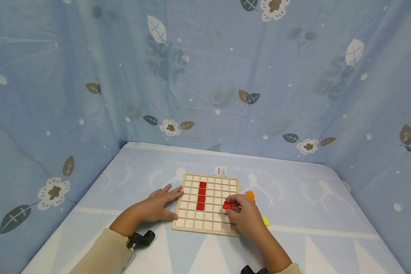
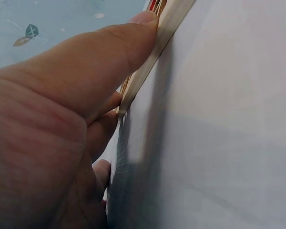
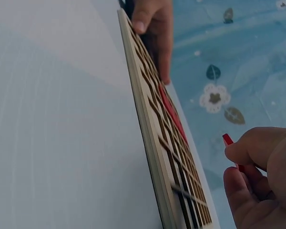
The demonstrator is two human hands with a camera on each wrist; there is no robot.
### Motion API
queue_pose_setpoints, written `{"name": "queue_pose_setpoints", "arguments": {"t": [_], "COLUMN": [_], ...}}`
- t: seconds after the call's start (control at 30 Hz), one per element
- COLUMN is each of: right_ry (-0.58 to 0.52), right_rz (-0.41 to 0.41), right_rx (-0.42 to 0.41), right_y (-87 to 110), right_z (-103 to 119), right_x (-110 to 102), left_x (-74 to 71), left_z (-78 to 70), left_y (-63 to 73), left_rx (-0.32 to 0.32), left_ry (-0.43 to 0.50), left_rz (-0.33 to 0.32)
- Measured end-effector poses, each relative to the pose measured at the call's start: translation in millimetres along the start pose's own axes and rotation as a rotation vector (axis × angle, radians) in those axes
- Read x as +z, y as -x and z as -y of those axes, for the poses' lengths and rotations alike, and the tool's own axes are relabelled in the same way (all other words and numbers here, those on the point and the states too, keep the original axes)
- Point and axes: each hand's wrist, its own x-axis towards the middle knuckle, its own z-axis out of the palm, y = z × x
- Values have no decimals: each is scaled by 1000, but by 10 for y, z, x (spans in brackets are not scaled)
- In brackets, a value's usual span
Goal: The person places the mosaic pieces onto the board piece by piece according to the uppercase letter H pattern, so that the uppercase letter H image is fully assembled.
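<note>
Beige sleeve [image 1: 99, 254] foremost; my left hand [image 1: 153, 207], fingers spread, touches the board [image 1: 198, 230]. My right hand [image 1: 245, 215] pinches a red tile [image 1: 227, 205] over it, right of the red column [image 1: 201, 198] running away from me.

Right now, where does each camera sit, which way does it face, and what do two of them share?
Head: worn on the head, facing forward and down at the gridded board; left hand, right hand and sleeves show.
Left wrist: worn on the left wrist, looking along the board's edge; the left hand fills the left side.
Right wrist: worn on the right wrist, looking across the board; the right hand shows lower right, the left at top.
Head and right wrist share the pinched red tile.
</note>
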Motion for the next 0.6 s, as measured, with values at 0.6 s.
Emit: {"name": "queue_pose_setpoints", "arguments": {"t": [0.6], "right_ry": [63], "right_rz": [155], "right_rx": [-94], "right_y": [-98], "right_z": [315], "right_x": [608], "left_x": [-7], "left_z": [18], "left_y": [-1], "left_rx": [-12], "left_ry": [-1], "left_rz": [-10]}}
